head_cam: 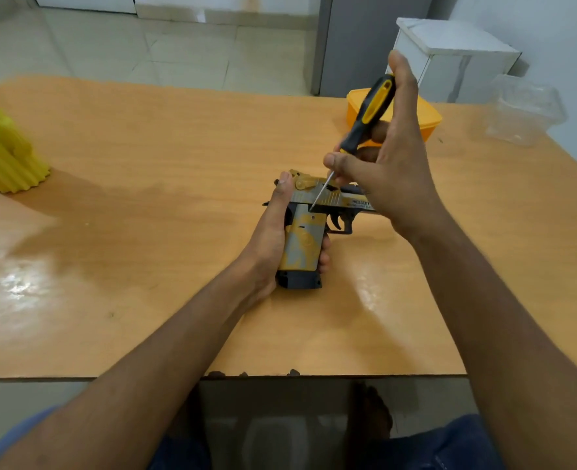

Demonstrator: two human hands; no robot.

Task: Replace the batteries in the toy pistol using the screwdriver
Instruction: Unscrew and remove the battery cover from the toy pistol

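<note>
Yellow-and-grey pistol (309, 232) held at the centre of the wooden table (144, 198), screwdriver (365, 123) tip on its frame.

The slide reads "DESERT"; the smaller print beneath is too blurred to read. The left hand (273, 239) grips the pistol's grip, thumb up along the rear of the slide. The right hand (388, 171) pinches the black-and-yellow screwdriver, handle tilted toward 1 o'clock, shaft pointing down toward 7. An orange box (426, 120) sits at 1 o'clock, a clear container (524, 110) at 2, a ribbed yellow object (2, 147) at 9.
</note>
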